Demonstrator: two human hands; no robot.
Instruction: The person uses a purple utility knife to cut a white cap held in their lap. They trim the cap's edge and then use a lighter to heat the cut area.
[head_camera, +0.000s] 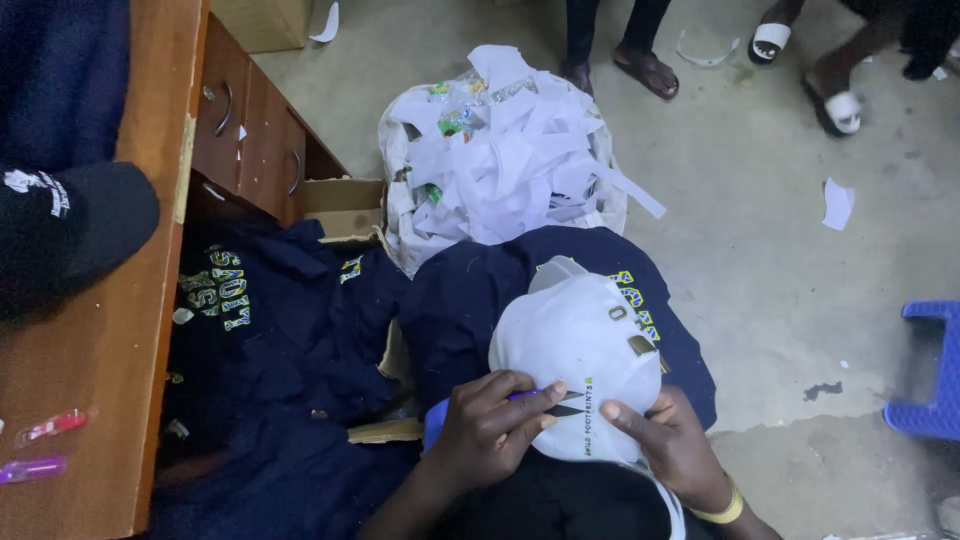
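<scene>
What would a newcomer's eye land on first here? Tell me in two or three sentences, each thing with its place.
First, the white cap at centre bottom, lying on dark navy cloth, with the left hand working a purple-handled tool against it and the right hand steadying its edge. Behind it sits a bag heaped with white paper scraps. A wooden desk runs down the left side.

White cap (580, 345) carries small green and gold marks; navy garments (300, 330) at the centre show yellow lettering. Brown desk (110, 340) at left, blue stool (930, 370) at right, white paper scraps (500, 150) above.
</scene>
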